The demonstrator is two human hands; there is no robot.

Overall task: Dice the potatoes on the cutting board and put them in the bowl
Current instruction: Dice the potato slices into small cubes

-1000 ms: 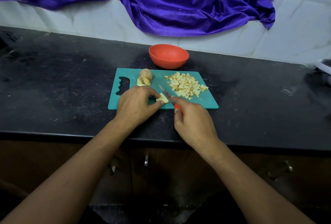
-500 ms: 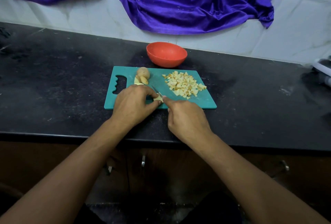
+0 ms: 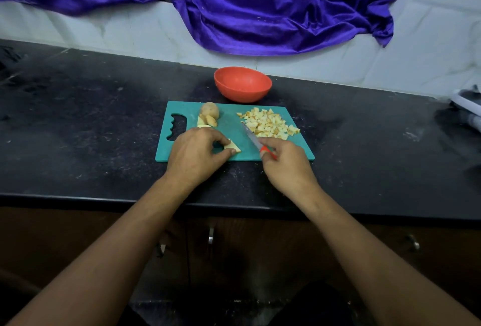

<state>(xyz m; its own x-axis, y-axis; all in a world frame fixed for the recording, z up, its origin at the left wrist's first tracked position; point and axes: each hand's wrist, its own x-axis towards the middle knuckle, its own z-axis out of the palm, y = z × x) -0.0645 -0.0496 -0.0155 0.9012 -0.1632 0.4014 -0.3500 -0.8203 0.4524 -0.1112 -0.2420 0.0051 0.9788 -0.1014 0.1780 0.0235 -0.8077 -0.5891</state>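
Observation:
A teal cutting board (image 3: pixel 229 122) lies on the black counter. On its far left sit a potato half (image 3: pixel 209 110) and a few wedges. A heap of diced potato (image 3: pixel 269 124) covers the board's right part. My left hand (image 3: pixel 195 155) pinches a pale potato slice (image 3: pixel 232 146) near the board's front edge. My right hand (image 3: pixel 285 163) grips a red-handled knife (image 3: pixel 252 137), its blade pointing up-left, clear of the slice and next to the dice. The orange bowl (image 3: pixel 242 84) stands just behind the board.
The black counter (image 3: pixel 91 122) stretches left and right, dusty with specks. A purple cloth (image 3: pixel 247 5) hangs over the white tiled wall behind. A white object (image 3: pixel 468 103) sits at the far right edge. Cabinet doors lie below the counter's front edge.
The knife was down at the slice half a second ago; now it has moved right, away from the slice, toward the diced heap. My left hand still holds the slice.

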